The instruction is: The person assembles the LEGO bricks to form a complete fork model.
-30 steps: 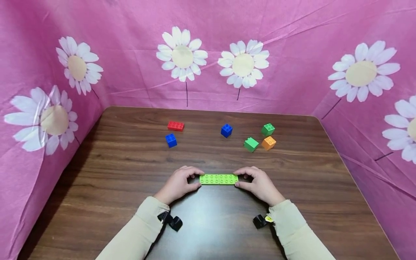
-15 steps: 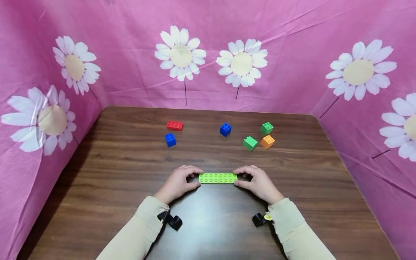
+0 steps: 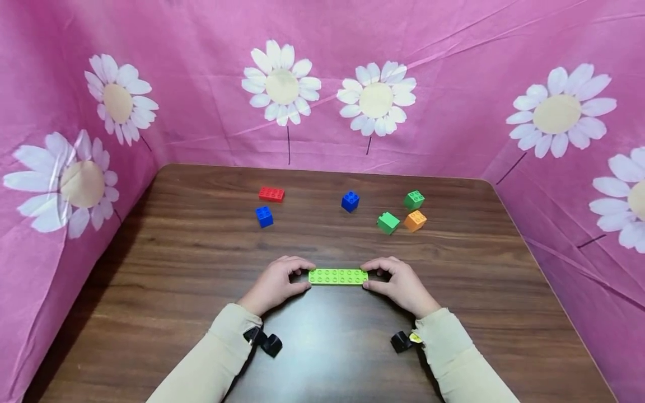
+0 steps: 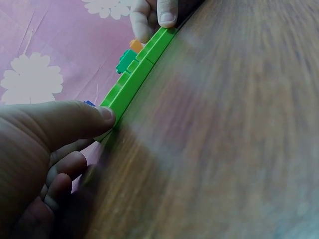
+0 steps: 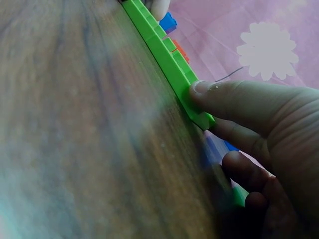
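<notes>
Two lime green toy building bricks, the left brick (image 3: 323,277) and the right brick (image 3: 354,277), lie end to end in a row on the wooden table, studs up. Their ends meet at a thin seam, seen in the left wrist view. My left hand (image 3: 274,284) pinches the left brick's outer end between thumb and fingers. At the opposite end, my right hand (image 3: 402,284) pinches the right brick the same way. In the right wrist view the right thumb (image 5: 219,94) presses on the brick's near side; the fingertips behind it are partly hidden.
Farther back on the table (image 3: 201,235) lie a red brick (image 3: 271,194), a blue brick (image 3: 264,216) and another blue brick (image 3: 350,201). Back right are two green bricks (image 3: 388,223) and an orange brick (image 3: 415,220). A pink flowered cloth (image 3: 322,145) surrounds the table's back and sides.
The dark seam between the two lime green bricks, visible from the head earlier, is now barely seen there. Both hands keep their hold and place.
</notes>
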`<state>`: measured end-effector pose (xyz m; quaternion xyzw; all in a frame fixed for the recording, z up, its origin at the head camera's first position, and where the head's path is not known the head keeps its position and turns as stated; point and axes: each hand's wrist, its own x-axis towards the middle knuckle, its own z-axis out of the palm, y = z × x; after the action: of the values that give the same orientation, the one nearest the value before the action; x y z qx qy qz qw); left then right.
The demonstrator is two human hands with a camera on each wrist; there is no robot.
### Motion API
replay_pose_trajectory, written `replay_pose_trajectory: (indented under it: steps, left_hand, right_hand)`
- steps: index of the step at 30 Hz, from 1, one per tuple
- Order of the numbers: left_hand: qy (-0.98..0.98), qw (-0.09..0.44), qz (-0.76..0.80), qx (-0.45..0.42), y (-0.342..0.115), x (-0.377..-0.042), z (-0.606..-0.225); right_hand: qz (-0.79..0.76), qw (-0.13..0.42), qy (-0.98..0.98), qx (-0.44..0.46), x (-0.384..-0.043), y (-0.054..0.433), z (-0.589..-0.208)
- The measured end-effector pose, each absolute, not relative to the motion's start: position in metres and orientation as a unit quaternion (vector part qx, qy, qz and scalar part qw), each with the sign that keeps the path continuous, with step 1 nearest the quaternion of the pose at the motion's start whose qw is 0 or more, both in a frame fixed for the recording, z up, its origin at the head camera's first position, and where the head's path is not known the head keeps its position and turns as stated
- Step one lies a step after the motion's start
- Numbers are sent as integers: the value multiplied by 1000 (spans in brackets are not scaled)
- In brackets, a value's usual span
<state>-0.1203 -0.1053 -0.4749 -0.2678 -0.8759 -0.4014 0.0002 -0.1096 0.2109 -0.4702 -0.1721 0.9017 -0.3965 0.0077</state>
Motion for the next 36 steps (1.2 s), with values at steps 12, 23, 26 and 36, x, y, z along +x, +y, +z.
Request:
replay_pose_trajectory:
  steps: [12, 23, 26, 36]
  left_hand:
    - [-875, 0, -402, -270, -104, -121, -475]
    - [-876, -2, -394, -279, -102, -123, -473]
    - [-875, 1, -398, -276, -102, -123, -473]
    - [-870, 8, -409, -274, -104, -119, -476]
  right_hand:
    - [-399, 6, 901, -168, -108, 211, -470]
    - [-401, 3, 902, -163, -107, 212, -466]
    - [-400, -1, 901, -166, -107, 211, -466]
    - [-395, 6, 902, -171, -108, 209, -469]
